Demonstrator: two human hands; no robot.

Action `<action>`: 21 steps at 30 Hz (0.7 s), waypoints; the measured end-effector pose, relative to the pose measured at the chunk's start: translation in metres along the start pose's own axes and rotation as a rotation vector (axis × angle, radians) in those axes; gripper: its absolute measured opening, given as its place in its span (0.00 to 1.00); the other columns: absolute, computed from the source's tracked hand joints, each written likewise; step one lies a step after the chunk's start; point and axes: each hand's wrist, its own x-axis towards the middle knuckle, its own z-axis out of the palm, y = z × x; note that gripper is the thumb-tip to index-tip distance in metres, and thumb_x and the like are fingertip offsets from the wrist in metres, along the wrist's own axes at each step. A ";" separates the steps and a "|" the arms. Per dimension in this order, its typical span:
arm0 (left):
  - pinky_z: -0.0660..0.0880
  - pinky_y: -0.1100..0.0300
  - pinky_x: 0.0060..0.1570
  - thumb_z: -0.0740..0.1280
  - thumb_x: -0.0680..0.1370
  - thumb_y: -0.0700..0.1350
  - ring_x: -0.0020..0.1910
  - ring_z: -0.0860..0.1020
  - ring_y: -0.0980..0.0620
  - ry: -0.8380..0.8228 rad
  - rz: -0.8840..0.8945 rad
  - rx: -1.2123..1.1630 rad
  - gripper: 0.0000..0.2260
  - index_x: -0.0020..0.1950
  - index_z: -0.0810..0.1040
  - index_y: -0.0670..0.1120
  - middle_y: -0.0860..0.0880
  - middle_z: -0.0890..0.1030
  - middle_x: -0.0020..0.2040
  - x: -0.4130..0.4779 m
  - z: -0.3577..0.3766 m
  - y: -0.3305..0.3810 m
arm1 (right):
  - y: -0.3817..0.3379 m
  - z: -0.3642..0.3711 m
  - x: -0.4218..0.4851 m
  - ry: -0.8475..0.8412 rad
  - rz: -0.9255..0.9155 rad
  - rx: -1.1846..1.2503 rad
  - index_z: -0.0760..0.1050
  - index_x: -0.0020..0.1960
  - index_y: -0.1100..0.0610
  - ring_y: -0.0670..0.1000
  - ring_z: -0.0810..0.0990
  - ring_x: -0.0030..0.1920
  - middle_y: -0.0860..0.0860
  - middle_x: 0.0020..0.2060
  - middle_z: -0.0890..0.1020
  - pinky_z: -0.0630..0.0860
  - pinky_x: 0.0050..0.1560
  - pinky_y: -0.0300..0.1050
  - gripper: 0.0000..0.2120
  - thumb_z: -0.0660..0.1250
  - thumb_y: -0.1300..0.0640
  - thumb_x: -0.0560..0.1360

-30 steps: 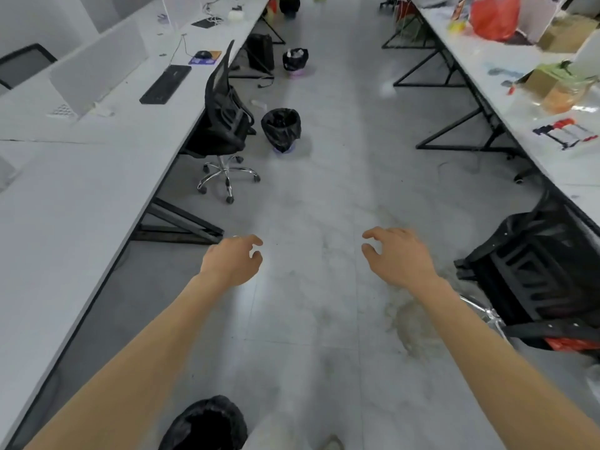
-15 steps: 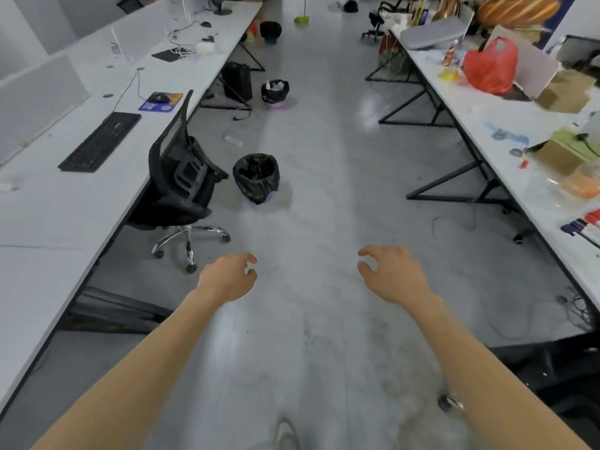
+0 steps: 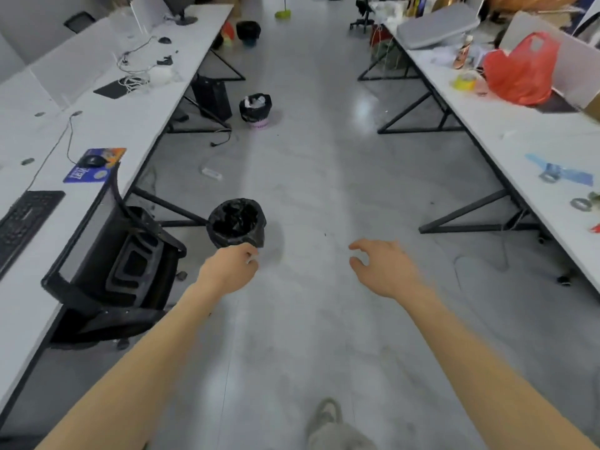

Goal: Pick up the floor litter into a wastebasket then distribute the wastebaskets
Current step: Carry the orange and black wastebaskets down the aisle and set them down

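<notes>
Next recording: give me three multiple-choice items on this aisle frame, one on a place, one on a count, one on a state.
1. The nearest black-lined wastebasket stands:
A) on the right desk
B) on the floor beside the black office chair
C) under the red plastic bag

2. Wastebaskets visible on the floor:
A) one
B) three
C) six

3. The right hand is:
A) empty, fingers loosely curled
B) carrying a basket
C) gripping a keyboard

Answers: 1 B, it sits on the floor by the chair. 2 B, near, middle and far. 3 A, nothing lies in its grip.
</notes>
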 end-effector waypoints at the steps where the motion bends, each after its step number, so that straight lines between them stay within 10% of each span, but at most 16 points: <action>1: 0.74 0.50 0.60 0.60 0.79 0.51 0.60 0.77 0.45 0.011 -0.009 -0.015 0.18 0.68 0.73 0.56 0.52 0.79 0.64 0.034 -0.014 0.007 | -0.002 -0.014 0.039 0.009 -0.006 0.001 0.71 0.69 0.44 0.57 0.72 0.66 0.50 0.62 0.79 0.70 0.67 0.54 0.19 0.59 0.45 0.80; 21: 0.74 0.52 0.55 0.58 0.80 0.59 0.60 0.76 0.48 -0.046 0.033 -0.037 0.17 0.68 0.71 0.58 0.53 0.76 0.66 0.655 -0.220 0.081 | -0.037 -0.159 0.665 0.074 0.014 0.019 0.74 0.68 0.44 0.55 0.72 0.67 0.48 0.61 0.80 0.71 0.65 0.53 0.17 0.61 0.45 0.80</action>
